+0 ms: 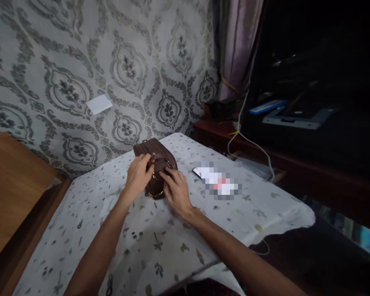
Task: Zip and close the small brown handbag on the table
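Observation:
A brown handbag [152, 146] with gold-coloured metal fittings lies on the patterned white cloth [117, 242]. On its left side my left hand [138, 174] has its fingers curled in a pinch at the strap across the bag's top; the fingertips are partly hidden. My right hand [178, 191] rests against the bag's right front, index finger stretched onto the brown surface and the fingers somewhat apart. Gold-coloured hardware shows between the two hands and along the bag's near edge.
A phone [199, 172], its screen pixelated, lies right of the bag. A wooden panel [18, 185] borders the left side. White cables [255, 142] hang by a dark red shelf [214, 127]. Patterned wallpaper [126, 70] stands behind.

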Demonstrator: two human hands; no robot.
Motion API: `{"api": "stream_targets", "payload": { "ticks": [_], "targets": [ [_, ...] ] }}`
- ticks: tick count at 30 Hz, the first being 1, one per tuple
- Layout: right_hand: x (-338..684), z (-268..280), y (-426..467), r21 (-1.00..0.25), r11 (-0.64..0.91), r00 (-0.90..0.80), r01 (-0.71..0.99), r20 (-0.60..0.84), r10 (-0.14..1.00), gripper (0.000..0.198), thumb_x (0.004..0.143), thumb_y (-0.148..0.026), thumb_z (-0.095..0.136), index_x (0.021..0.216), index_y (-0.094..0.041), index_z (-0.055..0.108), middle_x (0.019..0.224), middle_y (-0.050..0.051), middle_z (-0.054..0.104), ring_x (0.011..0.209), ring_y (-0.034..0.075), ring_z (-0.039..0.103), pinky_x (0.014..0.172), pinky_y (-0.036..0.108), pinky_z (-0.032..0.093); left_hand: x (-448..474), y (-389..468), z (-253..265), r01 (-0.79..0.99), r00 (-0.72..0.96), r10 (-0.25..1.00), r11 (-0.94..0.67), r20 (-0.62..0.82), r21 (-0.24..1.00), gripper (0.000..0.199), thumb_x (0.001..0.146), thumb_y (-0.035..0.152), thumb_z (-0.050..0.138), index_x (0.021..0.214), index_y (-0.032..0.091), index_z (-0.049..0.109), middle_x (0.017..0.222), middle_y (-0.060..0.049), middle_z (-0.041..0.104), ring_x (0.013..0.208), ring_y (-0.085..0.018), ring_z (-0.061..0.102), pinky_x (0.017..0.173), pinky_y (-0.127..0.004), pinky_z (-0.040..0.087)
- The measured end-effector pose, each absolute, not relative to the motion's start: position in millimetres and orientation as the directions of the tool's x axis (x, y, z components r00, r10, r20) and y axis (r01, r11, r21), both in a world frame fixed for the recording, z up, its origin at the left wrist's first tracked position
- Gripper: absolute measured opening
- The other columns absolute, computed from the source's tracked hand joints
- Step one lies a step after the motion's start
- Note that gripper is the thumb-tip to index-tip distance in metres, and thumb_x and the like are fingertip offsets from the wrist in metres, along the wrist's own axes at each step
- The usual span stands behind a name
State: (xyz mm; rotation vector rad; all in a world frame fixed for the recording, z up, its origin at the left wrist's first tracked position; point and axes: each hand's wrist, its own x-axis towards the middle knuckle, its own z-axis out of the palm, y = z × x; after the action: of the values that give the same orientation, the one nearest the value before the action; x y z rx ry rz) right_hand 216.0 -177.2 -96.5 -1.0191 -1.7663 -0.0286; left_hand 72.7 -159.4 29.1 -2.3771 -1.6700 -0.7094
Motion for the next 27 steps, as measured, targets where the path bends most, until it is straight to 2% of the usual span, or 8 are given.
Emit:
{"api": "stream_targets", "payload": {
  "ticks": [3,5,8,11,13,16,20,27],
  "targets": [
    [222.1,-102.4,-177.1,-0.5,0.612,0.004,0.613,0.777,0.63,0.046,0.094,-0.015,0.045,0.139,-0.017,0.058,0.122,0.014,0.06,0.113,0.026,0.054,0.094,0.041,0.051,88.4,-159.9,32.2,0.919,0.311,0.817,-0.388,0.486,0.064,0.032,0.086,0.012,0.056,0.117,0.02,0.06,0.109,-0.009,0.065,0.102,-0.027,0.055,0.087,-0.038,0.041],
    [225.5,-106.0,-178.0,-0.512,0.602,0.016,0.612,0.769,0.639,0.05,0.093,-0.015,0.046,0.143,-0.016,0.055,0.119,0.015,0.059,0.109,0.026,0.055,0.093,0.041,0.052,99.5,-157.5,33.6,0.898,0.362,0.801,-0.437,0.477,0.051,0.034,0.087,0.018,0.061,0.121,0.022,0.061,0.111,-0.008,0.067,0.106,-0.028,0.055,0.091,-0.039,0.041],
    [227.0,-109.7,-179.3,-0.517,0.591,0.009,0.619,0.758,0.653,0.057,0.091,-0.012,0.046,0.148,-0.017,0.049,0.121,0.015,0.057,0.111,0.026,0.055,0.095,0.042,0.053,112.9,-149.7,32.5,0.891,0.389,0.805,-0.451,0.449,0.038,0.017,0.09,0.031,0.065,0.103,0.021,0.068,0.104,-0.009,0.068,0.106,-0.03,0.054,0.091,-0.041,0.041],
    [226.0,-112.2,-178.8,-0.497,0.585,-0.006,0.641,0.759,0.652,0.061,0.091,-0.011,0.045,0.152,-0.014,0.043,0.123,0.017,0.056,0.113,0.027,0.053,0.097,0.042,0.053,119.2,-139.8,27.7,0.904,0.374,0.811,-0.428,0.45,0.021,0.015,0.092,0.031,0.062,0.089,0.018,0.068,0.099,-0.011,0.069,0.104,-0.03,0.055,0.088,-0.041,0.041],
    [226.0,-113.8,-177.4,-0.478,0.571,-0.017,0.668,0.757,0.653,0.064,0.091,-0.011,0.044,0.154,-0.013,0.039,0.123,0.017,0.056,0.112,0.027,0.052,0.096,0.042,0.053,119.3,-133.8,23.9,0.91,0.342,0.814,-0.411,0.469,0.049,0.016,0.093,0.031,0.06,0.089,0.018,0.068,0.097,-0.011,0.07,0.102,-0.029,0.057,0.088,-0.04,0.041],
    [226.4,-116.0,-175.5,-0.443,0.529,-0.042,0.724,0.737,0.674,0.069,0.089,-0.009,0.043,0.157,-0.014,0.035,0.122,0.017,0.057,0.111,0.028,0.052,0.094,0.042,0.053,116.0,-127.3,19.2,0.913,0.258,0.831,-0.377,0.493,0.156,0.019,0.093,0.033,0.061,0.095,0.017,0.07,0.095,-0.011,0.071,0.097,-0.027,0.06,0.087,-0.038,0.043],
    [224.2,-117.6,-174.4,-0.366,0.437,-0.074,0.822,0.692,0.718,0.069,0.087,-0.008,0.043,0.155,-0.013,0.037,0.124,0.018,0.056,0.109,0.029,0.053,0.091,0.043,0.054,111.2,-123.3,16.2,0.87,0.226,0.836,-0.404,0.501,0.282,0.017,0.092,0.032,0.063,0.093,0.017,0.07,0.093,-0.008,0.071,0.094,-0.023,0.061,0.086,-0.034,0.044],
    [220.6,-116.4,-173.0,-0.336,0.388,-0.086,0.858,0.652,0.754,0.066,0.09,-0.006,0.042,0.155,-0.014,0.037,0.126,0.018,0.055,0.111,0.028,0.053,0.09,0.041,0.053,109.5,-123.7,16.4,0.824,0.257,0.822,-0.462,0.509,0.329,0.015,0.089,0.027,0.065,0.078,0.017,0.066,0.083,-0.005,0.068,0.089,-0.021,0.059,0.081,-0.032,0.042]
  ]
}}
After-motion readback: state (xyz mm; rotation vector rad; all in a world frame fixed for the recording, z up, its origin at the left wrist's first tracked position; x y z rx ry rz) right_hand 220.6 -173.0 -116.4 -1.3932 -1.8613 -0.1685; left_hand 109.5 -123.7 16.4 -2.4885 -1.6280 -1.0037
